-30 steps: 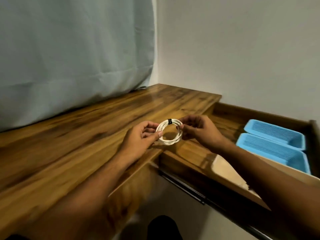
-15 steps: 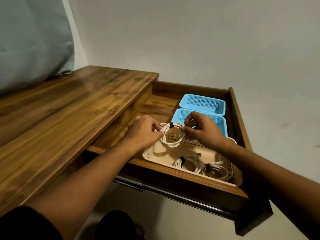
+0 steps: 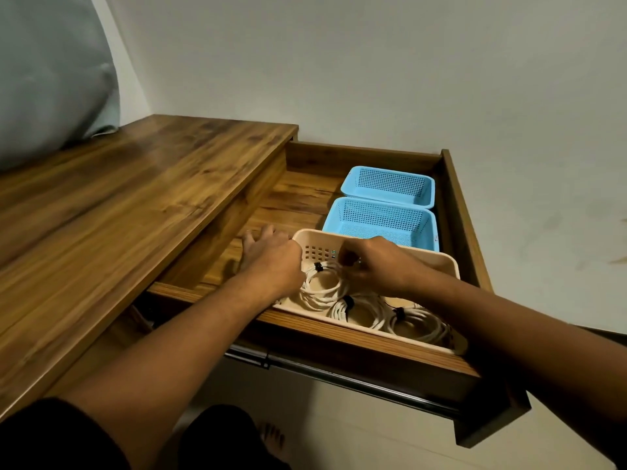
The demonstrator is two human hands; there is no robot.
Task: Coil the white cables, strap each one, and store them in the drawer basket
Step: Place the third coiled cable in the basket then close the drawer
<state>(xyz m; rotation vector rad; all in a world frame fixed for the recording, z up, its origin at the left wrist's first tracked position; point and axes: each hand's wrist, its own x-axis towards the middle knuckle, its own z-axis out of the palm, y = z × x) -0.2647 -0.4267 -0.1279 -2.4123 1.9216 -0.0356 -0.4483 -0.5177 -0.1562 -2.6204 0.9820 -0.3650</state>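
Wooden drawer (image 3: 298,201) open, centre frame; left hand (image 3: 271,257), fingers straight, spans beige basket (image 3: 437,262) left rim; right hand (image 3: 380,269), fingers curled, pinches leftmost cable coil (image 3: 322,293); blue baskets (image 3: 383,222) adjoin behind.

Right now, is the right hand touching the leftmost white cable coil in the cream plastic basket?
Cannot tell. Head view: the right hand curls over the white coil, hiding any contact.

Nothing legible here: no text, label, brand or number can be read on the beige basket (image 3: 314,247), the coiled white cables (image 3: 320,295), the blue baskets (image 3: 380,220) behind it, or the wooden drawer (image 3: 458,215).
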